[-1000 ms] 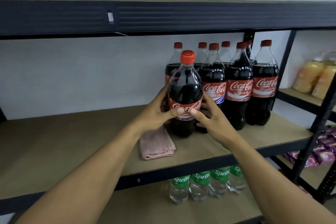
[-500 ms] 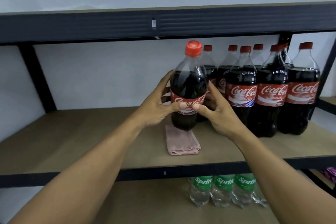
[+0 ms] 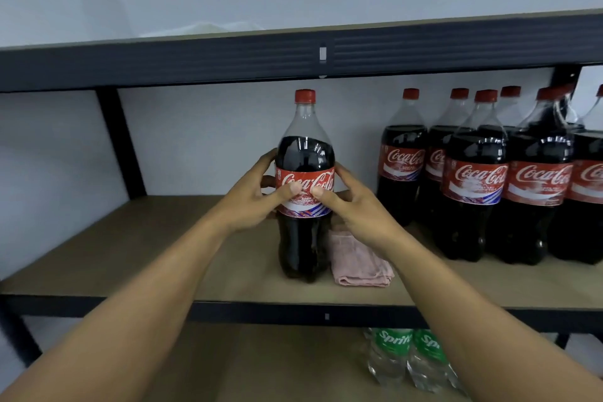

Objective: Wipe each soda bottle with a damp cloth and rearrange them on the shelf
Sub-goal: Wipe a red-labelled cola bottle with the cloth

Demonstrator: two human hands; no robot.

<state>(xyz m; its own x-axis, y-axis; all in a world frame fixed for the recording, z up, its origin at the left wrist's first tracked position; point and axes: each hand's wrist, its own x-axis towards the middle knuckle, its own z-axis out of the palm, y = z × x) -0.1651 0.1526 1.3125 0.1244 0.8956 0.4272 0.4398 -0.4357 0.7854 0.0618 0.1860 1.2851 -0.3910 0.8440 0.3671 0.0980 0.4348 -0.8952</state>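
Both hands, left hand [image 3: 251, 197] and right hand [image 3: 352, 206], clasp the cola bottle [image 3: 305, 186] upright near the shelf [image 3: 130, 254] front edge, pink cloth [image 3: 357, 266] just beside.

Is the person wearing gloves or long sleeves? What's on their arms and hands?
No gloves, and no sleeves in view. The left hand and right hand are bare, as are the left forearm and right forearm. No watch, bracelet or ring shows. The thumbnails look short and unpainted.

Shelf [image 3: 163, 238] with cola bottles [image 3: 471, 206], pink cloth [image 3: 355, 264]
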